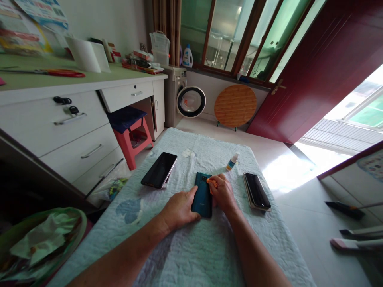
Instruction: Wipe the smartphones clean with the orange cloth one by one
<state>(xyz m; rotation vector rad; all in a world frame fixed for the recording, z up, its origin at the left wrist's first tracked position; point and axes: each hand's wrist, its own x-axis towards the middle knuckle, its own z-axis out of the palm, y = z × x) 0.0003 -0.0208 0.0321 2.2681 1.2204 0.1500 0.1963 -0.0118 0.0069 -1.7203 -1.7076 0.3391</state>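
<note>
A teal phone (pixel 202 194) lies back side up on the pale quilted cloth (pixel 179 247) that covers the table. My left hand (pixel 178 208) grips its left edge and lower corner. My right hand (pixel 222 192) is closed on a small orange cloth (pixel 212 182), pressing it to the phone's upper right near the camera. Two black phones (pixel 159 170) are stacked to the left. Another stack of black phones (pixel 256 191) lies to the right. A small spray bottle (pixel 232 161) lies just beyond the teal phone.
A white desk with drawers (pixel 74 131) runs along the left, a red stool (pixel 131 135) under it. A green bag of rubbish (pixel 38 243) sits at lower left. A washing machine (pixel 184 97), round wooden board (pixel 235 105) and open red door (pixel 317 71) stand beyond.
</note>
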